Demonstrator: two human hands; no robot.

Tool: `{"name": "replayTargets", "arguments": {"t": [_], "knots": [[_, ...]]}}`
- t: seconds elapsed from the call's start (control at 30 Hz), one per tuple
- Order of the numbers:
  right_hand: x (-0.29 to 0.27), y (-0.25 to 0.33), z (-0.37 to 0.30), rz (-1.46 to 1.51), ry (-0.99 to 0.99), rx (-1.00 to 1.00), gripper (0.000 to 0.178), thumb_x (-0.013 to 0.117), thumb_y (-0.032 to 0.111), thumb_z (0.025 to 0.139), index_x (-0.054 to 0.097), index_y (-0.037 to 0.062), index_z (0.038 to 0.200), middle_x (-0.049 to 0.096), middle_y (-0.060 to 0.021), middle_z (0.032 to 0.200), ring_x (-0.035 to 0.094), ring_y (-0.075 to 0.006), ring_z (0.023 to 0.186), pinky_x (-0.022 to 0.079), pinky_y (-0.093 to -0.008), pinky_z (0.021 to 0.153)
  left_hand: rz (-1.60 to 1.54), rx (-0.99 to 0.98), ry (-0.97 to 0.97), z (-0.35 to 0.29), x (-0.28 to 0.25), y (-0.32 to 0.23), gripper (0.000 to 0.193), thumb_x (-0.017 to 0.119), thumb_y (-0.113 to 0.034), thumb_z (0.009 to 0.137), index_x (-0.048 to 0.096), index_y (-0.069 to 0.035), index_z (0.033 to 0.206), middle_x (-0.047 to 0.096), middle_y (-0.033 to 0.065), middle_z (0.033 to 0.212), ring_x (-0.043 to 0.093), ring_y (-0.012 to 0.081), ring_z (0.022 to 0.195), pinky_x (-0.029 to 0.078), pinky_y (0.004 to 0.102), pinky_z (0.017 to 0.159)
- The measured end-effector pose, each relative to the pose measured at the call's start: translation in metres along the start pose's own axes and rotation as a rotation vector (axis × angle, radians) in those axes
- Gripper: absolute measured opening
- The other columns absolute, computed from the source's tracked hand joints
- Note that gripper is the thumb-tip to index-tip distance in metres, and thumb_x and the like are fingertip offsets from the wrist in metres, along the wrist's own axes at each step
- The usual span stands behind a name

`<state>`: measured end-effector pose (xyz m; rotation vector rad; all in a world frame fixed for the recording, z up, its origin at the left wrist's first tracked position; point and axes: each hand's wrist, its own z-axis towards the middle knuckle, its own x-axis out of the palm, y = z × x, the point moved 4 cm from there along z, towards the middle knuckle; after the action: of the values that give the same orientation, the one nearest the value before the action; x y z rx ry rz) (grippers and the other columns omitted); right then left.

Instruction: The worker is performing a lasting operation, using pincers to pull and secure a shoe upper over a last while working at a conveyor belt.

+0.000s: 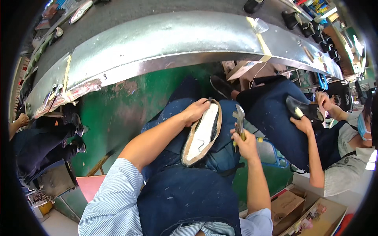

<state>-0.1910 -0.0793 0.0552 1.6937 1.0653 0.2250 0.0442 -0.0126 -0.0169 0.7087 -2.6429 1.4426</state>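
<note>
A shoe upper on a last (pixel 203 129) lies on my lap with its underside up. Its white insole is framed by a tan turned-in edge, and a dark curved mark shows near the lower end. My left hand (pixel 196 111) grips the shoe at its upper left end, fingers curled over the rim. Just to the right of the shoe, my right hand (pixel 245 143) is closed around a pair of lasting pincers (pixel 239 118) with yellowish handles. The metal head points up and stands apart from the shoe.
A long metal-topped bench (pixel 165 37) crosses ahead, with tools at its left end. On the right, a co-worker holds a black shoe (pixel 301 109); another person's legs show at left. Cardboard boxes (pixel 289 206) stand at lower right. A pink board (pixel 91 186) is beside my left arm.
</note>
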Motion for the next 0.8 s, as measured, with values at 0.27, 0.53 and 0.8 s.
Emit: {"name": "replayTargets", "arguments": {"t": [0.27, 0.53, 0.8], "knots": [[0.013, 0.112, 0.010, 0.467, -0.051, -0.604, 0.044, 0.053, 0.025, 0.101, 0.045, -0.0042, 0.133, 0.053, -0.0139, 0.134, 0.051, -0.0221, 0.122, 0.038, -0.0357, 0.106, 0.529, 1.299, 0.142, -0.146, 0.034, -0.109, 0.058, 0.064, -0.020, 0.088, 0.040, -0.005, 0.140, 0.033, 0.0256, 0.149, 0.025, 0.0474, 0.142, 0.018, 0.0554, 0.116], [0.039, 0.096, 0.001, 0.281, 0.025, -0.616, 0.032, 0.059, 0.022, 0.097, 0.049, -0.0013, 0.116, 0.058, -0.0152, 0.127, 0.056, -0.0200, 0.109, 0.043, -0.0329, 0.097, 0.601, 1.303, 0.083, -0.159, 0.038, -0.042, 0.099, 0.073, -0.018, 0.083, 0.006, 0.000, 0.154, 0.002, 0.0314, 0.158, 0.003, 0.0473, 0.148, 0.007, 0.0538, 0.118], [0.053, 0.110, -0.017, 0.191, 0.008, -0.679, 0.033, 0.057, 0.019, 0.097, 0.046, -0.0008, 0.122, 0.058, -0.0153, 0.129, 0.058, -0.0236, 0.108, 0.044, -0.0336, 0.096, 0.622, 1.253, 0.114, -0.167, 0.036, -0.032, 0.105, 0.073, -0.018, 0.082, -0.001, -0.001, 0.154, 0.001, 0.0355, 0.156, 0.001, 0.0482, 0.147, 0.005, 0.0549, 0.118]]}}
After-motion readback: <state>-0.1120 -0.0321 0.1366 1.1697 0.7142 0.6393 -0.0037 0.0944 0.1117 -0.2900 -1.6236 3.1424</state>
